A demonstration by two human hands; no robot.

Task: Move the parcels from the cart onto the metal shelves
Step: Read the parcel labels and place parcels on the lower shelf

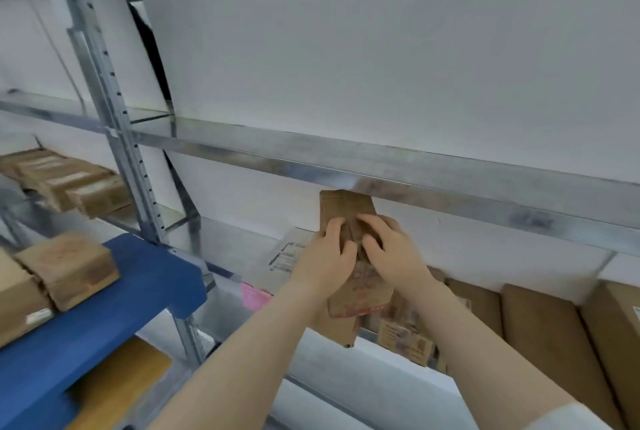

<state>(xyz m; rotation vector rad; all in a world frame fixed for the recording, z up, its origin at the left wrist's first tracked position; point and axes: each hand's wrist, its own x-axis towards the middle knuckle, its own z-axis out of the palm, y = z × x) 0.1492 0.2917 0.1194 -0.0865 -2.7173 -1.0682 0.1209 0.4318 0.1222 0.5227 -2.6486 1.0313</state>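
"Parcel (pixel 347 207) check: where do we have it?"
"Up at the metal shelves (pixel 381 166), its top edge just under the front beam, above boxes (pixel 540 325) standing on the lower level. Our left hand (pixel 325 256) and right hand (pixel 391 246) both grip its face, fingers curled."
"And the cart (pixel 104 308)?"
"To our left, more parcels (pixel 69 270) on it."

Bright, even, cool light washes the white wall (pixel 381 48), glare streaks the metal shelf beam (pixel 346 170), and blur softens everything, straight lines bowing toward the edges
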